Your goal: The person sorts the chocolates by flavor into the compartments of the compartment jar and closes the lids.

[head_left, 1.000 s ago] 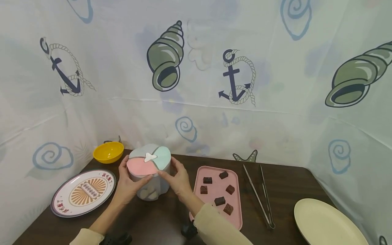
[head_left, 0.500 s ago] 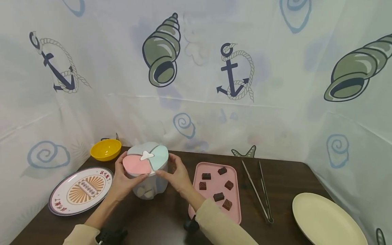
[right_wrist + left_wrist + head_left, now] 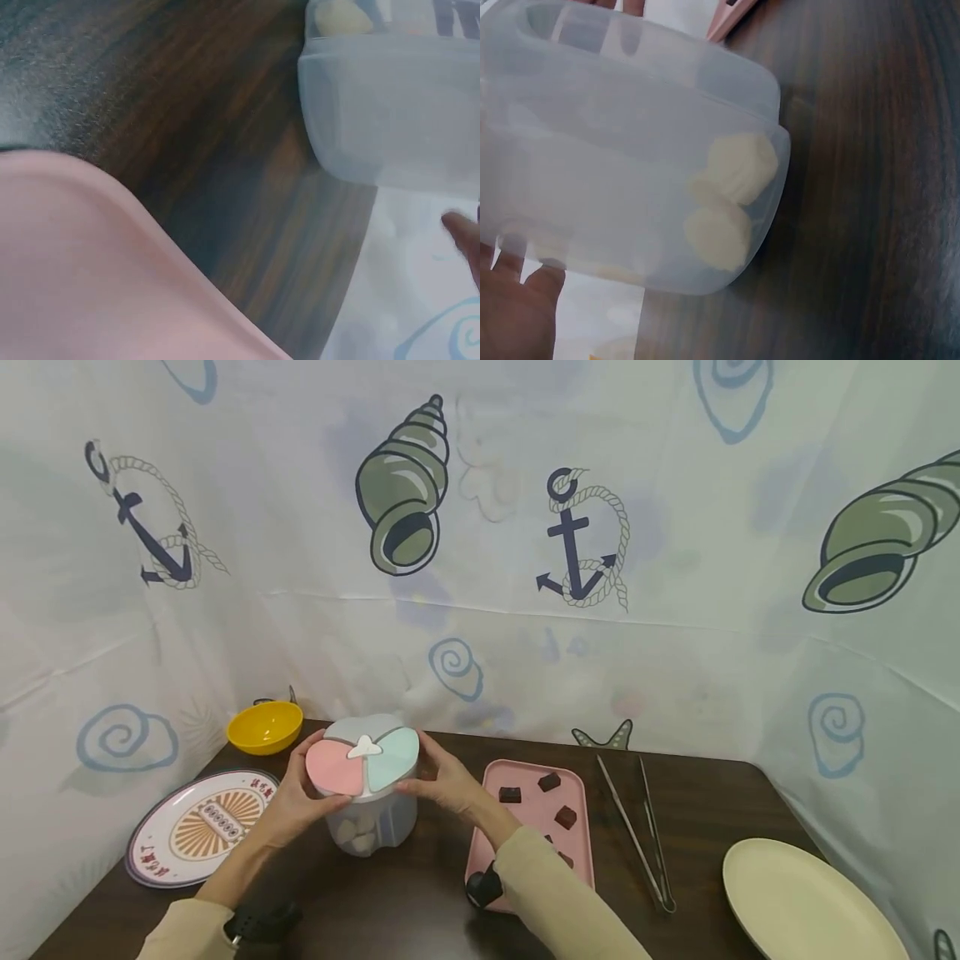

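Box: our translucent lidded box (image 3: pixel 397 823) stands upright on the left part of the dark wood bench (image 3: pixel 405 910), between our hands.
Lid: the petal-patterned lid (image 3: pixel 335 767) sits on top, pink at front left, mint at right, pale grey behind, with a white knob (image 3: pixel 365 747) at the centre.
Inside the box: we see pale lumps (image 3: pixel 739 165) through the wall, low down.
Left hand: our left hand (image 3: pixel 295 800) grips the box at its left rim, thumb along the front edge.
Right hand: our right hand (image 3: pixel 450 781) grips it opposite, thumb at the front right edge of the lid, fingers round the right side.
Pink tray: right of the box, the tray (image 3: pixel 527 818) carries dark chocolates (image 3: pixel 566 817); our right sleeve (image 3: pixel 562 885) hides its near part.
Tongs: metal tongs (image 3: pixel 633 835) lie just right of the tray, arms spread, joined end towards us.
Left side: a yellow bowl (image 3: pixel 265 728) is near the back corner, and a printed plate (image 3: pixel 165 802) lies in front of it.
Right side: we have a cream oval plate (image 3: pixel 813 902) near the bench's right edge.
Backdrop: cloth (image 3: pixel 495 681) printed with shells and anchors.
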A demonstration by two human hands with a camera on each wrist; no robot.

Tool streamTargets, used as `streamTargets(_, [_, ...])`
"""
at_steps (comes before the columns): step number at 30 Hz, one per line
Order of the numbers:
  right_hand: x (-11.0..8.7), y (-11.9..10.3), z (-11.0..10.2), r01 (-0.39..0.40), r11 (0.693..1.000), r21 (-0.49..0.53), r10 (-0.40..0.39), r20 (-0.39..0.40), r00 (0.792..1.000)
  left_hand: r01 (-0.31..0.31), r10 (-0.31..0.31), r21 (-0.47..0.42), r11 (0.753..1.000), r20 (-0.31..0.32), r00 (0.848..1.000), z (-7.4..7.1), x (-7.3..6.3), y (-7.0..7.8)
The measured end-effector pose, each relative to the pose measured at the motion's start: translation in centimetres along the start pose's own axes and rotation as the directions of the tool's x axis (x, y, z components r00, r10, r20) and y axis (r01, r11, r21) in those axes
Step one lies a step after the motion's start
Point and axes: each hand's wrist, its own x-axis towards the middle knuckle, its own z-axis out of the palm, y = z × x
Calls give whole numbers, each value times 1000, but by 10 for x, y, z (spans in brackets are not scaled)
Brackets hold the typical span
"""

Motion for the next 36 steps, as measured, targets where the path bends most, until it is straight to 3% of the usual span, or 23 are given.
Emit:
streamTargets(4, [-1,1,4,36,999,-41,-37,-32,999,6,-5,60,998,-4,1000,-3,-4,1])
streamTargets(11, [-9,0,15,51,995,-83,-63,-149,987,56,-22,220,974,-155,988,6,-14,10])
streamTargets(17, [-15,-1,29,42,987,-154,-82,-259,962,77,-49,162,984,-169,984,14,-18,13])
streamTargets(22, [-17,0,37,59,985,-160,-106,-306,946,66,-45,129,989,-159,986,16,-18,12])
streamTargets(36, [-21,2,47,62,985,-164,-118,-364,924,111,-52,237,965,-241,969,26,-19,16])
